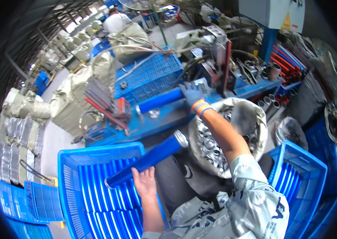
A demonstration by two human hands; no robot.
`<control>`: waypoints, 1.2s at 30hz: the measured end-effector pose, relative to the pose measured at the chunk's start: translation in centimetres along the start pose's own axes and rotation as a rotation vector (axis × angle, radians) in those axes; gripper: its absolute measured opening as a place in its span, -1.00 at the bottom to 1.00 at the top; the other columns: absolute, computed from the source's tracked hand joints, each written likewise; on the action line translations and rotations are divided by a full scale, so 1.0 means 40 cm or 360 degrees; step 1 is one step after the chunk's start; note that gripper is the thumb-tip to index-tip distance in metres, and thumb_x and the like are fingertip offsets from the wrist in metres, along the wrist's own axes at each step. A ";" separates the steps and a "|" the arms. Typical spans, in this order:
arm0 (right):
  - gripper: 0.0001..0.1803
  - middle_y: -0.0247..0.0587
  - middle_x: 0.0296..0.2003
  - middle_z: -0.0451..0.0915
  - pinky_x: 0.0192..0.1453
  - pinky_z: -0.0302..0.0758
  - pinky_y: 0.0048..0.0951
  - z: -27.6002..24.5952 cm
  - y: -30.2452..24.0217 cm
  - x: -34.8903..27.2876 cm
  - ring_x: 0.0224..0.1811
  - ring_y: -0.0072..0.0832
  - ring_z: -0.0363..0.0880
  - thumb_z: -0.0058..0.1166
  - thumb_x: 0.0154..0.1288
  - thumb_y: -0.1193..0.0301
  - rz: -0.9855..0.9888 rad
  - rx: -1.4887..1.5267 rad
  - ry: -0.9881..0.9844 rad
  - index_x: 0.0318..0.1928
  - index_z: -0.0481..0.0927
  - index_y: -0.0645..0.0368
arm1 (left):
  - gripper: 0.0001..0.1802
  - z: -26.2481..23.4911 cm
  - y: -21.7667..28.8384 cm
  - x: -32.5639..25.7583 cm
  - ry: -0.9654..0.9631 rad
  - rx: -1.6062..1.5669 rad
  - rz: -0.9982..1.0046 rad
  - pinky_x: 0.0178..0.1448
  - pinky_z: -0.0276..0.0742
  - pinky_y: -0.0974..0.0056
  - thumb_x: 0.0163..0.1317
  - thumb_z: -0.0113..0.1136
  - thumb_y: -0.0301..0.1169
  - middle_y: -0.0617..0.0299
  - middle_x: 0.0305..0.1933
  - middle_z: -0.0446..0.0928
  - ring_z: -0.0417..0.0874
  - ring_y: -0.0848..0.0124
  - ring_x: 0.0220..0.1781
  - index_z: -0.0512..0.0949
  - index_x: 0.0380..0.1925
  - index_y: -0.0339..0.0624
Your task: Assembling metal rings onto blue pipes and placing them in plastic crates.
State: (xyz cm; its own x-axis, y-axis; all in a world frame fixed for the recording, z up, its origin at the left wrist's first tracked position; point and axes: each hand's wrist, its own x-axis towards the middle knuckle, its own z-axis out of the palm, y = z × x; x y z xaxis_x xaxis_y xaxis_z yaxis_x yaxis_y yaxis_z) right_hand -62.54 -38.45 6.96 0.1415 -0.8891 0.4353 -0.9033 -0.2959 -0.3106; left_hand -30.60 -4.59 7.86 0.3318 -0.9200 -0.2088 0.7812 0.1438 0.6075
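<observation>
Two blue tubes are in hand. Left hand [145, 182] has its grip closed around the lower blue tube [148, 159], which lies slanted over the blue crate [69, 187] of like tubes. Gloved right hand [191, 94] presses closed on the upper blue tube [161, 100] lying on the blue machine table [168, 119]. Judged step: feeding the machine; the next move calls for seating the upper tube squarely.

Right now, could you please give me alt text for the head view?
A person's bare left hand grips a blue tube over a blue crate of tubes, while the gloved right hand holds another blue tube on a blue machine bench.
</observation>
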 end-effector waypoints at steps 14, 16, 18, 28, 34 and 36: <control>-0.29 -0.18 0.12 0.68 0.08 0.71 -0.37 -0.552 0.166 -0.439 0.03 -0.44 0.70 0.21 0.54 0.34 0.0357 0.2226 0.0923 0.61 0.34 0.16 | -0.26 0.326 -0.371 0.382 -0.0404 0.0326 -0.0296 0.65 0.50 -0.32 0.56 0.52 -0.26 0.09 0.60 0.51 0.55 0.00 0.62 0.38 0.61 -0.03; -0.20 -0.08 0.14 0.69 -0.04 0.77 -0.29 -0.627 0.245 -0.613 -0.04 -0.32 0.76 0.33 0.56 0.14 0.0474 0.2130 0.1081 0.64 0.32 0.13 | -0.27 0.454 -0.445 0.529 -0.0253 0.0294 -0.0212 0.60 0.60 -0.22 0.46 0.63 -0.26 0.09 0.48 0.60 0.64 0.00 0.52 0.47 0.51 -0.12; -0.13 -0.04 0.15 0.70 0.03 0.78 -0.25 -0.679 0.231 -0.744 -0.01 -0.27 0.77 0.36 0.54 0.01 0.0567 0.2028 0.1210 0.62 0.34 0.21 | -0.29 0.446 -0.464 0.733 -0.0113 0.0298 -0.0229 0.51 0.73 -0.16 0.44 0.65 -0.24 -0.02 0.40 0.64 0.69 0.01 0.46 0.51 0.43 -0.28; -0.23 0.03 0.36 0.66 0.46 0.66 -0.17 -0.850 0.354 -1.386 0.31 -0.21 0.71 0.14 0.70 0.22 0.1319 0.1356 0.1360 0.74 0.26 0.23 | -0.14 0.387 -0.595 0.899 0.0114 0.0547 -0.0466 0.46 0.74 -0.27 0.38 0.66 -0.03 -0.37 0.36 0.65 0.77 -0.25 0.37 0.52 0.41 -0.45; -0.15 0.02 0.53 0.58 0.60 0.53 -0.10 -0.963 0.372 -1.868 0.45 -0.20 0.63 0.27 0.56 0.58 0.1425 0.0151 0.1329 0.76 0.25 0.23 | -0.18 0.398 -0.834 0.875 0.0121 0.0423 -0.0532 0.42 0.71 -0.28 0.37 0.65 -0.13 -0.22 0.32 0.70 0.79 -0.21 0.31 0.50 0.47 -0.31; -0.12 0.05 0.57 0.55 0.70 0.44 -0.08 -0.797 0.459 -1.842 0.56 -0.14 0.56 0.42 0.48 0.52 0.1871 0.0408 0.1451 0.72 0.33 0.26 | -0.24 0.329 -0.544 1.138 -0.0575 0.0296 -0.0507 0.39 0.69 -0.20 0.38 0.60 -0.19 -0.10 0.30 0.71 0.82 -0.07 0.26 0.51 0.49 -0.17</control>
State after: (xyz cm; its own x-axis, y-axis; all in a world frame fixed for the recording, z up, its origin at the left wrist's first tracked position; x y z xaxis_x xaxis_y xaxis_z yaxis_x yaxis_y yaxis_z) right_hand -102.47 32.76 -3.88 -0.9705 -0.1695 0.1714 -0.2134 0.2727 -0.9381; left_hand -39.47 -54.42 -4.78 -0.1365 -0.9796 -0.1475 0.6957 -0.2008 0.6897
